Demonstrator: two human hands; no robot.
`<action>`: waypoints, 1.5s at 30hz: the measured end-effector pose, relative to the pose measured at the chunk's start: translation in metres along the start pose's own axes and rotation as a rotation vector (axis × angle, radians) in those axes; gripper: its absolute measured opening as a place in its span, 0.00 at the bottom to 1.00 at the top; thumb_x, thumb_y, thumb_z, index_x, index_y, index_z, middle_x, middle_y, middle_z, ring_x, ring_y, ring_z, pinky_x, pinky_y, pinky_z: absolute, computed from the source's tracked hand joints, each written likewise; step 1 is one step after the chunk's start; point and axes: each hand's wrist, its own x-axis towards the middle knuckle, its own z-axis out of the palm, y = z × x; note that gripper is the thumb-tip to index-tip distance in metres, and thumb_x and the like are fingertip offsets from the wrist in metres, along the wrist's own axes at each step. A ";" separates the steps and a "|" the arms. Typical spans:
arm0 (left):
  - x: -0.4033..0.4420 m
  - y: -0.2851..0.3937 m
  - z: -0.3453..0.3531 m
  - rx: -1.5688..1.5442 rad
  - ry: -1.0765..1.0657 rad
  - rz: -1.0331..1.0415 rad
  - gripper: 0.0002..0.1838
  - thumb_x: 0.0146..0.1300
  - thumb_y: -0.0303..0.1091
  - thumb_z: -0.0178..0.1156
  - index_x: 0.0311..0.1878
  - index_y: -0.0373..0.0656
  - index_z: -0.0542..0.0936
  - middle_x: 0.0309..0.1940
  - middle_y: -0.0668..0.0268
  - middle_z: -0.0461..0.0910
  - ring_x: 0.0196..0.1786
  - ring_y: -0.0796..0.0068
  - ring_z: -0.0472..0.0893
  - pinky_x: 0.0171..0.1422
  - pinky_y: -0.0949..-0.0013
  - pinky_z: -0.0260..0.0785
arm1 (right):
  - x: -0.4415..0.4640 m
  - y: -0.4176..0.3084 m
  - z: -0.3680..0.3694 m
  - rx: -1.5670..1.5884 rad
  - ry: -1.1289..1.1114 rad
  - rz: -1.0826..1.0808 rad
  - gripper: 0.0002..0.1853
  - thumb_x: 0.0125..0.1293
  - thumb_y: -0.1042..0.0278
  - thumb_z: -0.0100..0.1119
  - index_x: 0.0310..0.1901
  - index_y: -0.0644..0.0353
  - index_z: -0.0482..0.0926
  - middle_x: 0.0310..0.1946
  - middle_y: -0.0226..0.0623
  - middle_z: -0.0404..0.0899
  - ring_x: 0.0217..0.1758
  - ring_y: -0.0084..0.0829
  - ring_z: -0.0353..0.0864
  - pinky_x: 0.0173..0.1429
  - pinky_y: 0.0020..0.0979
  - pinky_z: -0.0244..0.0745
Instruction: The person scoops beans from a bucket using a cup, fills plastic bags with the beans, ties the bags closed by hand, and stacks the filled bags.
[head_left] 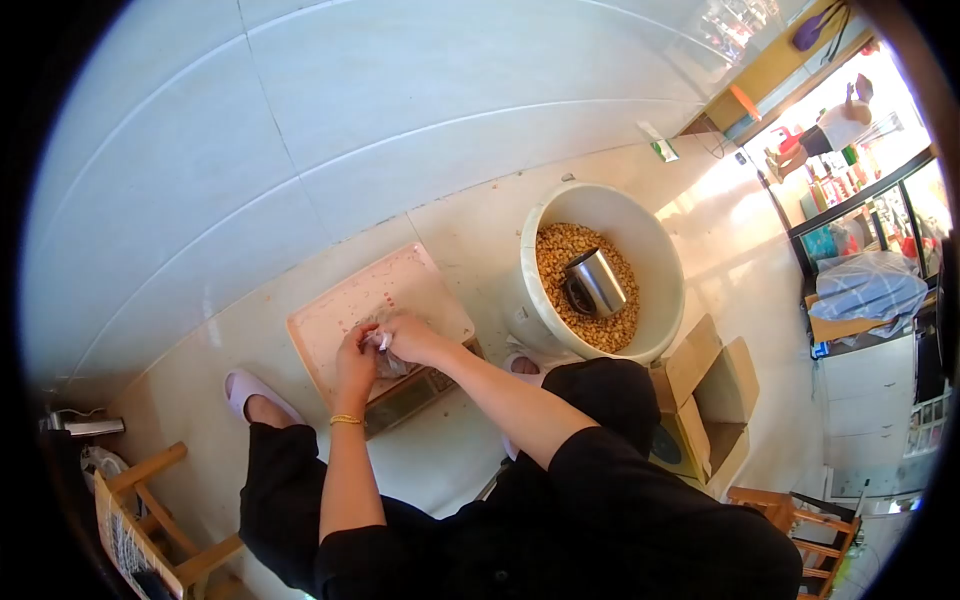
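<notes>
Two slippers (262, 388), one tub (655, 255), one mug (600, 283), one tray (350, 290).

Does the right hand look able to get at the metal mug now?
Probably yes: the metal mug lies on grains in the open tub, uncovered, though the right hand is busy at a plastic bag and may need freeing.

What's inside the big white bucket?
The bucket holds a bed of golden-brown kernels or nuts, with a metal mug lying tilted on top. Whatever is under the mug and below the top layer is hidden.
</notes>
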 end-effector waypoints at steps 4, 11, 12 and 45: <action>0.004 -0.006 0.003 0.081 0.145 -0.025 0.11 0.60 0.24 0.54 0.46 0.37 0.79 0.38 0.59 0.79 0.37 0.70 0.77 0.44 0.69 0.70 | 0.002 0.004 -0.007 0.123 0.085 0.008 0.15 0.64 0.59 0.54 0.29 0.62 0.80 0.28 0.45 0.79 0.35 0.37 0.78 0.42 0.36 0.71; -0.006 0.028 0.003 0.157 0.111 -0.039 0.12 0.57 0.27 0.60 0.44 0.38 0.80 0.37 0.59 0.77 0.36 0.69 0.79 0.42 0.69 0.71 | 0.003 -0.008 -0.016 0.085 0.031 0.070 0.17 0.68 0.60 0.48 0.28 0.64 0.78 0.28 0.42 0.79 0.32 0.34 0.78 0.39 0.35 0.72; -0.005 0.020 0.005 0.158 0.109 -0.040 0.12 0.57 0.27 0.60 0.44 0.38 0.80 0.37 0.59 0.77 0.36 0.69 0.79 0.42 0.69 0.71 | 0.005 -0.004 -0.013 0.087 0.031 0.071 0.17 0.68 0.60 0.48 0.28 0.64 0.78 0.28 0.42 0.79 0.32 0.34 0.78 0.39 0.35 0.72; -0.004 0.003 0.012 0.314 0.124 0.158 0.05 0.54 0.25 0.59 0.35 0.36 0.77 0.32 0.53 0.78 0.36 0.54 0.78 0.41 0.60 0.71 | -0.010 -0.022 -0.012 -0.269 0.058 0.177 0.09 0.50 0.69 0.57 0.30 0.65 0.79 0.24 0.51 0.79 0.27 0.45 0.80 0.34 0.39 0.77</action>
